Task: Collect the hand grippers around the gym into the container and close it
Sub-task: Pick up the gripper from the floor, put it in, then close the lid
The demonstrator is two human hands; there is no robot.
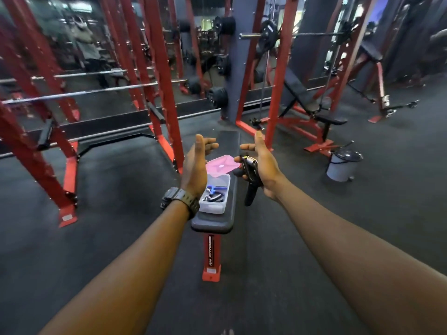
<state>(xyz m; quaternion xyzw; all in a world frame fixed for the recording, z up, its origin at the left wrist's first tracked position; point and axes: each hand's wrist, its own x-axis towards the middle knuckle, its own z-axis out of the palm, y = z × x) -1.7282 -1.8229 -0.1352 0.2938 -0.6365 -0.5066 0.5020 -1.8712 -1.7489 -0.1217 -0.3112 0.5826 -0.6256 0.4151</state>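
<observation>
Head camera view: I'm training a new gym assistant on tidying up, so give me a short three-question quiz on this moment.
1. True or false: the pink lid is already on the clear container.
2. Which of the hands holds a black hand gripper?
A. left hand
B. right hand
C. neither
3. Fill in: the container sits on the flat ____.

Key:
1. False; the lid lies on the bench beyond the open container, which has hand grippers inside.
2. B; the left hand is open and holds nothing.
3. bench
</observation>
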